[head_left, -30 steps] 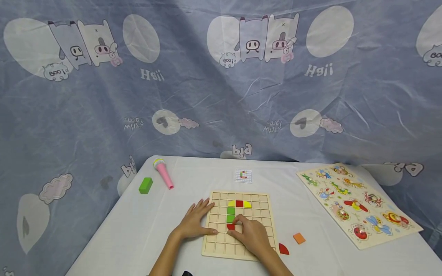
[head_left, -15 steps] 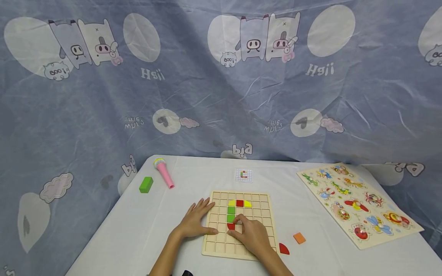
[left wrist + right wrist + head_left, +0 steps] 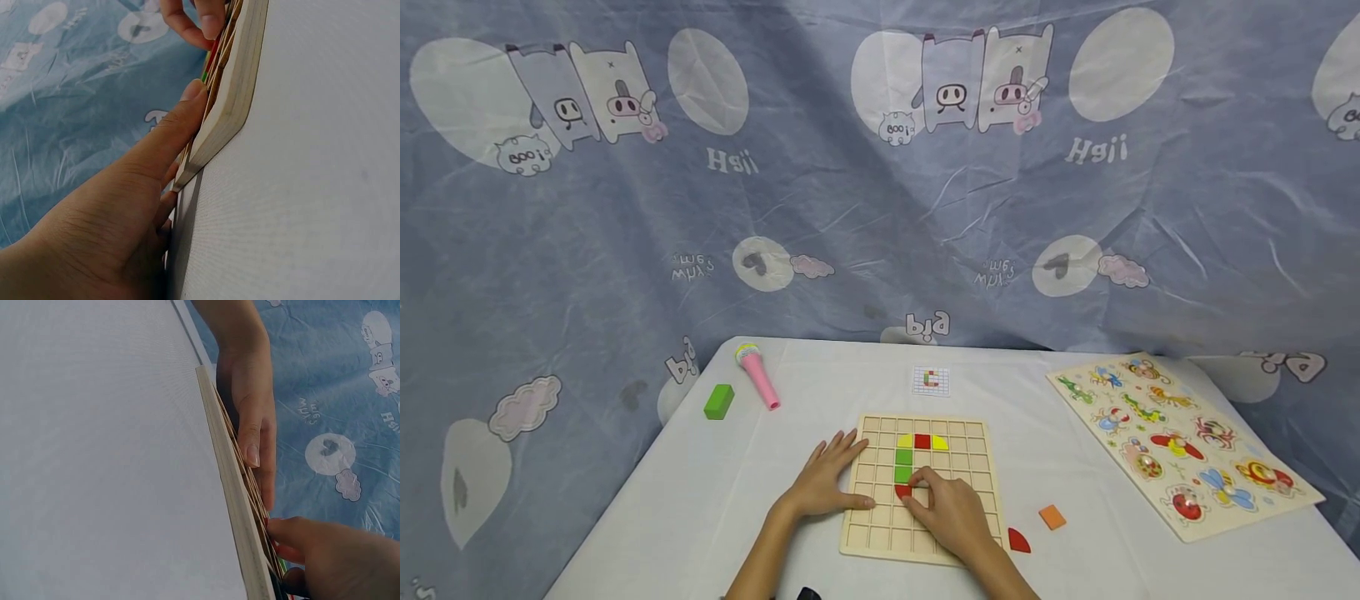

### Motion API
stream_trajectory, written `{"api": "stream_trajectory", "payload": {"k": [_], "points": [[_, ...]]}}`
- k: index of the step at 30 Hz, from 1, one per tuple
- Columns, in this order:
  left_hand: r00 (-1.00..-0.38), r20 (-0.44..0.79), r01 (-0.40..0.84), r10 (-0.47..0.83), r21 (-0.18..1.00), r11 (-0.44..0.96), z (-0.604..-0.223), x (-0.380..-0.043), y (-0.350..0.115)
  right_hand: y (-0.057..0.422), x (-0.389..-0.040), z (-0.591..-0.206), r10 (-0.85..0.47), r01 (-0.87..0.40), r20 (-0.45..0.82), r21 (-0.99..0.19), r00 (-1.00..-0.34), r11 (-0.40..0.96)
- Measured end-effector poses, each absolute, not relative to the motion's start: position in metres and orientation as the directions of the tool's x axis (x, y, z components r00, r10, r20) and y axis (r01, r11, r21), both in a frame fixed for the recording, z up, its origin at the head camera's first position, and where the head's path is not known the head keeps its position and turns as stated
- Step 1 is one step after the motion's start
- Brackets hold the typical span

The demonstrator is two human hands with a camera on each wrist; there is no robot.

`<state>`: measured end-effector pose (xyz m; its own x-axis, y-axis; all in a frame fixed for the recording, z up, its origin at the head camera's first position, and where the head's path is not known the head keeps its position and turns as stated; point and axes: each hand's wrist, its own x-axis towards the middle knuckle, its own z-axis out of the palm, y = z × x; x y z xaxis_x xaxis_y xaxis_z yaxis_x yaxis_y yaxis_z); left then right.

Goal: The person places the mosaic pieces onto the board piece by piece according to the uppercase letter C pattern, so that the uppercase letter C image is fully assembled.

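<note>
A wooden grid board lies on the white table. In its cells sit two yellow quarter-circle tiles, a red square tile between them and two green square tiles below the left one. Under the green ones is a red quarter-circle tile, which my right hand pinches between thumb and index finger at its cell. My left hand rests on the board's left edge, fingers spread and thumb over the rim. In the left wrist view, the left thumb presses on the board's edge.
Right of the board lie a loose red quarter-circle tile and an orange square tile. A pattern card lies behind the board. A green block and pink toy microphone are back left; an insect puzzle board lies right.
Both hands keep their places on the board. The right thumb tip has moved slightly up over the red quarter-circle tile.
</note>
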<state>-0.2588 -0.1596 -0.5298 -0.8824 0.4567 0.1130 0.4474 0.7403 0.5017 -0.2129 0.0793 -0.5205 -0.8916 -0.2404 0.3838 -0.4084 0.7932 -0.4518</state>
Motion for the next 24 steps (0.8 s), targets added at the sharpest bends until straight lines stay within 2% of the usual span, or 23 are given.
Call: {"api": "stream_trajectory", "payload": {"k": [24], "points": [[-0.885,0.109,0.44,0.453,0.517,0.734,-0.5314,-0.2587,-0.1601,0.0812,-0.2122,-0.5202,-0.247,-0.411,0.36,-0.508,-0.9,0.757]]}}
